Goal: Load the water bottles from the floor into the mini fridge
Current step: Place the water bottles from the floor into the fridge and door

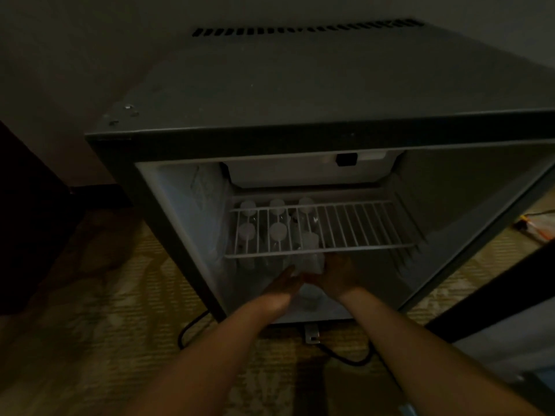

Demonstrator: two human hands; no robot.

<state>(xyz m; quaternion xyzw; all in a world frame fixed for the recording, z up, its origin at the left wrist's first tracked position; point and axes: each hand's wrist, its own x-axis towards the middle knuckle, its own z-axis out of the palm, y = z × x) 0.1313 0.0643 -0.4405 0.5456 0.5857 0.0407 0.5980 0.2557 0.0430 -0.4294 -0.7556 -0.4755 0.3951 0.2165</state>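
Note:
The black mini fridge (300, 94) stands open in front of me in dim light. Under its white wire shelf (360, 223), several clear water bottles with white caps (277, 231) stand upright at the left of the bottom compartment. Both my hands reach in below the shelf's front edge. My right hand (338, 273) grips a clear bottle (313, 259) from the right. My left hand (285, 283) lies with straight fingers against that bottle's left side. Another white-capped bottle (309, 297) shows just below and between my wrists.
The fridge door (480, 295) hangs open at the right. A black power cord (192, 325) loops on the patterned carpet under the fridge front. A dark cabinet (27, 220) stands at the left. An orange and white item (537, 226) lies on the floor at far right.

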